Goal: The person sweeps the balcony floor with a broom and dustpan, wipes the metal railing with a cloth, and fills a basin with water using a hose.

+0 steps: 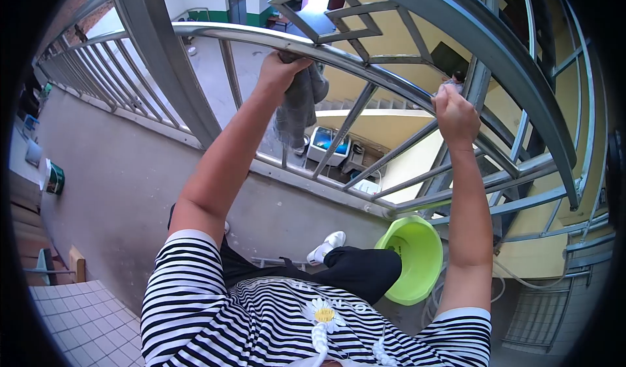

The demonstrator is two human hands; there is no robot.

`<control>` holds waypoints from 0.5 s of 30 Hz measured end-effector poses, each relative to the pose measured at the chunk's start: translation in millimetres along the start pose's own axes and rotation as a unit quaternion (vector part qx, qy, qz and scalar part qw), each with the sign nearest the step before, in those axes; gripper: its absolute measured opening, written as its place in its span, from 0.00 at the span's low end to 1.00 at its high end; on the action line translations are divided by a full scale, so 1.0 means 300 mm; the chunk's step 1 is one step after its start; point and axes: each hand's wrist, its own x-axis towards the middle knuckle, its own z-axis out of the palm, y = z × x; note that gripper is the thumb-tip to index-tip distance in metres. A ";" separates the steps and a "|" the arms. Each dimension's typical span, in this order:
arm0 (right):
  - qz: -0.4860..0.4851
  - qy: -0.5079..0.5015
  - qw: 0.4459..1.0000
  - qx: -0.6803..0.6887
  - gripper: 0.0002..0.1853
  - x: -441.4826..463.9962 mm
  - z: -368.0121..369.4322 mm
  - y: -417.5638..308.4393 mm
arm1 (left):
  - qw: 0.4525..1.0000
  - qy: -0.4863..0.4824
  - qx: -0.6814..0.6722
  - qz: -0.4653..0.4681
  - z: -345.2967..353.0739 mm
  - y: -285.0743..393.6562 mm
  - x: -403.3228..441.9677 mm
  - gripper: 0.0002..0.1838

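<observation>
My left hand (pixel 280 73) is closed on a grey cloth (pixel 298 103) at the top of the metal railing (pixel 228 33). The cloth hangs down on the railing's outer side. Farther right, my right hand (pixel 458 116) is closed in a fist at the same top rail, its fingers curled round it; their undersides are hidden. On the floor below my right forearm stands a lime-green plastic basin (pixel 424 263), tilted in view and partly covered by my knee.
Grey posts (pixel 166 60) and a curved metal frame (pixel 521 73) rise around the railing. Beyond, a lower level holds a twin-tub washing machine (pixel 328 146). A dark green bucket (pixel 55 178) stands at the far left. White tiles (pixel 85 321) cover a surface at lower left.
</observation>
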 end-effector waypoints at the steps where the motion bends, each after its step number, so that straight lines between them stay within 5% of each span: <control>1: -0.003 0.012 1.000 -0.004 0.13 0.002 0.005 0.003 | 1.000 -0.001 0.005 0.003 0.015 -0.006 -0.001 0.09; 4: -0.012 0.044 0.999 0.009 0.14 -0.009 0.001 -0.003 | 0.985 0.135 0.067 0.086 0.050 -0.063 0.000 0.10; 8: -0.023 0.033 0.999 -0.017 0.12 -0.006 0.009 0.004 | 0.882 0.327 0.282 0.189 0.092 -0.117 0.002 0.16; 13: -0.010 0.058 0.998 -0.012 0.12 -0.002 0.024 0.002 | 0.855 0.330 0.339 0.210 0.070 -0.212 -0.034 0.18; 15: -0.006 0.057 0.998 -0.013 0.12 -0.003 0.034 0.014 | 0.885 0.253 0.372 0.117 -0.042 -0.419 -0.143 0.18</control>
